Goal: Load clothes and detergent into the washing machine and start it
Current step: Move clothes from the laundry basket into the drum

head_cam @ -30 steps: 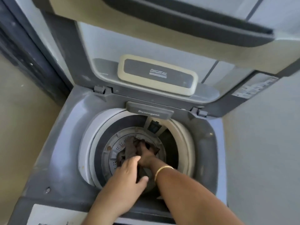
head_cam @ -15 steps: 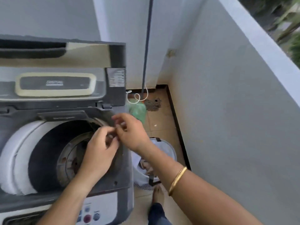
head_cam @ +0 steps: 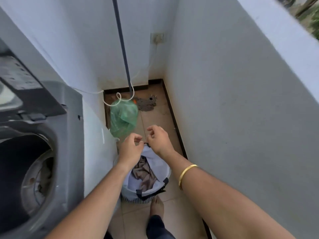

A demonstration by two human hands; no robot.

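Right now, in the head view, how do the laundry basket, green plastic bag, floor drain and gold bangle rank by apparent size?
1. laundry basket
2. green plastic bag
3. gold bangle, though nearness to the camera may enlarge it
4. floor drain

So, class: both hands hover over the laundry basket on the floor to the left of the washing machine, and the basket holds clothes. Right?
Not quite. The head view shows the basket on the floor to the right of the washing machine, not the left. The rest holds: the left hand and right hand hover over it, and clothes lie inside.
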